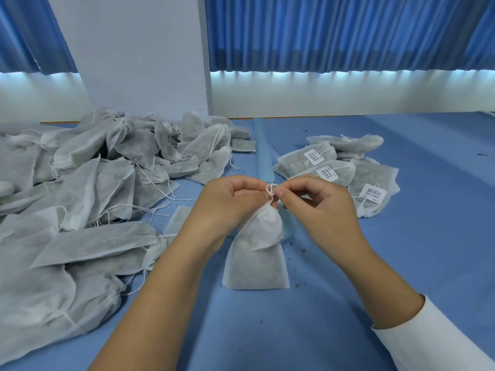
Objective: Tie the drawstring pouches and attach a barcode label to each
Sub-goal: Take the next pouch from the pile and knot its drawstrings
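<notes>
Small hand-packing workroom. Wide worktable covered in blue fabric [401, 263]. On its left side, a big loose heap of grey-white non-woven drawstring pouches [88, 183]. On its right, a smaller pile of labelled pouches [372, 180], each bearing a white barcode sticker [314, 156]. Dark crumbs [298, 284] are scattered on the cloth. Behind are a plain white pillar [134, 49] and pleated blue curtains [334, 33], with daylight under the hems. Batch goods, bare institutional room.

Both hands, left hand [230, 202] and right hand [318, 202], are pinching the drawstring [271, 190] above a pouch [257, 253] standing on the blue worktop [401, 250] (labelled pouches [345, 167] lying far right).
</notes>
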Demonstrator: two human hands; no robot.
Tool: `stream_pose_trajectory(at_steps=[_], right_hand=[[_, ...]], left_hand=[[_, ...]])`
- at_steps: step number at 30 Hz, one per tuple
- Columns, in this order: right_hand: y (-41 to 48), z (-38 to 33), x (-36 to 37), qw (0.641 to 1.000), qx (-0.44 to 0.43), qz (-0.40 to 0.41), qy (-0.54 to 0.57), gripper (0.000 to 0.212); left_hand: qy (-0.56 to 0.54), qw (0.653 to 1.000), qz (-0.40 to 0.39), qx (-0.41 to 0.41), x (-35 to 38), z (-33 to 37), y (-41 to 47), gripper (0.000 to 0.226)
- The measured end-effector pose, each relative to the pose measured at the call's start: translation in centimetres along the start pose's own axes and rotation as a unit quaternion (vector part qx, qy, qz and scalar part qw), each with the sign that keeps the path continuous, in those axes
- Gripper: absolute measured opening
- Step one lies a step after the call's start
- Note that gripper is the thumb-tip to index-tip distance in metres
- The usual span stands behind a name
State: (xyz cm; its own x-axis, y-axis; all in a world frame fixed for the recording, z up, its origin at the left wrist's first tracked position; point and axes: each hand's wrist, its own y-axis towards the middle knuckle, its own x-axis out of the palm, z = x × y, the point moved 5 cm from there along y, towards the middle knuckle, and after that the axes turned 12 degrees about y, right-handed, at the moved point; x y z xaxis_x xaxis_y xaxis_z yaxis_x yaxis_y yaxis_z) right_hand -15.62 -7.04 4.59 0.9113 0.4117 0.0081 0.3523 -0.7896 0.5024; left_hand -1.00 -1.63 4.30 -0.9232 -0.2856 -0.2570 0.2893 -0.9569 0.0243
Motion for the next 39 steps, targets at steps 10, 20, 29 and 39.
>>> stream_pose_trajectory(at_steps=[10, 20, 29, 39], right_hand=[[0.4, 0.0, -0.8, 0.999, 0.022, 0.034, 0.006, 0.008], [0.4, -0.1, -0.4, 0.997, -0.035, 0.026, -0.056, 0.018], [0.6, -0.2, 0.0, 0.972, -0.105, 0.045, -0.203, 0.010], [0.5, -1.0, -0.1, 0.949, -0.141, 0.064, -0.275, 0.009]], left_hand=[[0.083, 0.994, 0.027, 0.065, 0.8, 0.8, -0.2, 0.016], [0.153, 0.976, 0.111, 0.105, 1.9, 0.9, -0.6, 0.011], [0.187, 0.965, 0.126, 0.134, 2.6, 1.1, -0.4, 0.012], [0.186, 0.963, 0.133, 0.145, 3.1, 1.6, -0.6, 0.013]])
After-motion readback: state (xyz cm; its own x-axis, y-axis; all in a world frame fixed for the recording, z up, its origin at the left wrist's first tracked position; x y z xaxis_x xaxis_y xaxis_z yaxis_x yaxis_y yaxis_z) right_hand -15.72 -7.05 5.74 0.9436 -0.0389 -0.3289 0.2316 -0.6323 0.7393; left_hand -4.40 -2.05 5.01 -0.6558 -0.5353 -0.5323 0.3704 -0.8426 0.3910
